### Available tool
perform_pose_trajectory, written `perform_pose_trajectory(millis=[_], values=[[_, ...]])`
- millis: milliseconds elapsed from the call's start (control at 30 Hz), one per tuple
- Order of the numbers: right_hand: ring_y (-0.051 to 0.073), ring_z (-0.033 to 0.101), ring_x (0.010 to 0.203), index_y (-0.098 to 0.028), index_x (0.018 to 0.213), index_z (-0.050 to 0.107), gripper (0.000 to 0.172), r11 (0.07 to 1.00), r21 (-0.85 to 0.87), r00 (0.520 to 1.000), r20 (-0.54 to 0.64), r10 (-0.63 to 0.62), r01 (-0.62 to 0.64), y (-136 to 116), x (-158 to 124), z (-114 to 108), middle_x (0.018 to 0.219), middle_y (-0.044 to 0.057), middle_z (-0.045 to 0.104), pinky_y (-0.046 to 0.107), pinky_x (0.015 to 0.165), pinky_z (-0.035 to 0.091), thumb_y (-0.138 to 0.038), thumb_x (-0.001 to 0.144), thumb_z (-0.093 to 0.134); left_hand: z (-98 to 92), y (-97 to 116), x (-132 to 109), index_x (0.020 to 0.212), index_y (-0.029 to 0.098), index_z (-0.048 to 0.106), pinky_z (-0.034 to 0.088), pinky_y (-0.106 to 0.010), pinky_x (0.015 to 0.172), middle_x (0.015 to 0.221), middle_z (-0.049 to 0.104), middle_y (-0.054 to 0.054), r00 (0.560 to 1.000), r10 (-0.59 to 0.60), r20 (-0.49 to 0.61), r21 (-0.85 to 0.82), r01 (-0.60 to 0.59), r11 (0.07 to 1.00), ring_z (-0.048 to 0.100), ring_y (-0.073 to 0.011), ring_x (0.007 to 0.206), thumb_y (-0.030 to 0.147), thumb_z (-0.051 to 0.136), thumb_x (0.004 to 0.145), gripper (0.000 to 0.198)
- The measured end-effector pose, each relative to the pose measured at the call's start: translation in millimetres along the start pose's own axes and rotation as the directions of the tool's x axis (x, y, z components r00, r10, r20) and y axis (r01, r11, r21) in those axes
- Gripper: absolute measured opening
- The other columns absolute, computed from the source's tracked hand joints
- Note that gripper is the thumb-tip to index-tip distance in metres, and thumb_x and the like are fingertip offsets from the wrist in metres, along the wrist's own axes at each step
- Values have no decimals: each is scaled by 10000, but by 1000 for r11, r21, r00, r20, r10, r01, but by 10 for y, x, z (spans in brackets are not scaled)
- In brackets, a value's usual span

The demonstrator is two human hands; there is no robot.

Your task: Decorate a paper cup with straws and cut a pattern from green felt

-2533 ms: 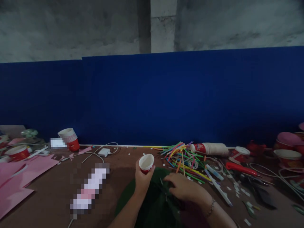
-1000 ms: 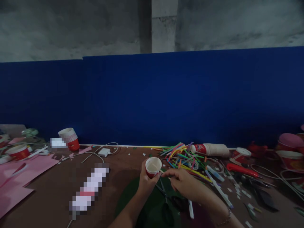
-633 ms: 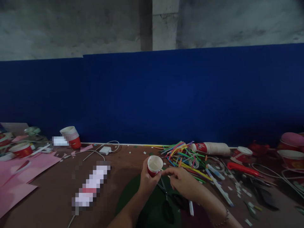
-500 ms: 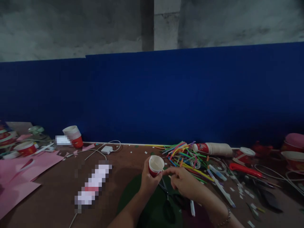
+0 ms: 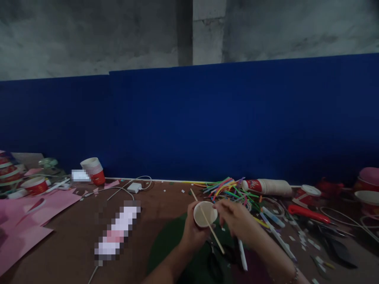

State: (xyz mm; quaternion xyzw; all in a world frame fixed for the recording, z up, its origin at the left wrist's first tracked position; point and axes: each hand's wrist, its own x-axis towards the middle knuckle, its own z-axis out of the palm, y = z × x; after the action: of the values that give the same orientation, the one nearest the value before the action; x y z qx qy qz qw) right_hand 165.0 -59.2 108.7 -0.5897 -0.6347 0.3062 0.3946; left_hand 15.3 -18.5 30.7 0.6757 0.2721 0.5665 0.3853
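My left hand (image 5: 192, 232) is wrapped around a red paper cup with a white inside (image 5: 204, 217), tilted so that its mouth faces me. A thin wooden stick (image 5: 217, 239) runs diagonally across the cup's mouth and sticks out past both sides. Whether it pierces the wall or only lies over the rim I cannot tell. Just right of the rim is my right hand (image 5: 233, 217), its fingers bent and somewhat apart, fingertips close to the cup's edge; I see nothing held in them. Under the hands lie black-handled scissors (image 5: 213, 264) and a white pen (image 5: 242, 256).
Colourful pipe cleaners (image 5: 227, 191) lie behind my right hand, beside a stack of paper cups (image 5: 268, 187). Farther right are a red-handled tool (image 5: 308, 213) and paper scraps. At left are a pixelated power strip (image 5: 118, 232), pink paper (image 5: 26, 232) and upright stacked cups (image 5: 94, 171).
The cup has moved slightly right and towards me, its mouth now facing me more. The wooden stick now shows across it. My right hand has shifted up beside the rim, its pointing finger now bent.
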Motion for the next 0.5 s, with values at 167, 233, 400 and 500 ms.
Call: perform_pose_trajectory(millis=[167, 233, 400, 500], values=[[142, 511, 502, -149, 590, 621, 517, 983, 110, 988, -23, 151, -148, 152, 192, -129, 481, 12, 541, 242, 517, 389, -533, 838, 378, 9, 272, 10, 1137, 193, 503, 444, -377, 878, 1084, 574, -86, 971, 36, 238, -126, -6, 992, 562, -254, 992, 224, 726, 617, 567], [154, 547, 559, -138, 579, 630, 515, 947, 241, 973, 148, 179, -211, 197, 229, -86, 546, 32, 597, 256, 568, 414, -547, 815, 425, 37, 356, -25, 1148, 187, 527, 404, -413, 942, 1138, 568, -108, 939, 28, 342, -173, 33, 984, 530, -288, 1066, 241, 758, 582, 614], [146, 547, 580, -156, 648, 590, 366, 815, 520, 966, 106, 235, -255, 246, 255, 90, 591, 14, 596, 249, 575, 426, -503, 753, 543, 114, 317, -89, 1281, 241, 397, 450, -420, 908, 1232, 538, -124, 959, -120, 258, -328, 204, 923, 538, -300, 1089, 330, 770, 588, 792], [142, 539, 544, -188, 651, 510, 411, 730, 641, 957, 28, 287, -238, 238, 260, 190, 568, 8, 552, 254, 555, 443, -566, 790, 431, 168, 170, -109, 1274, 238, 374, 472, -403, 884, 1221, 552, -132, 972, -203, 115, -433, 233, 871, 553, -292, 1078, 346, 786, 576, 817]])
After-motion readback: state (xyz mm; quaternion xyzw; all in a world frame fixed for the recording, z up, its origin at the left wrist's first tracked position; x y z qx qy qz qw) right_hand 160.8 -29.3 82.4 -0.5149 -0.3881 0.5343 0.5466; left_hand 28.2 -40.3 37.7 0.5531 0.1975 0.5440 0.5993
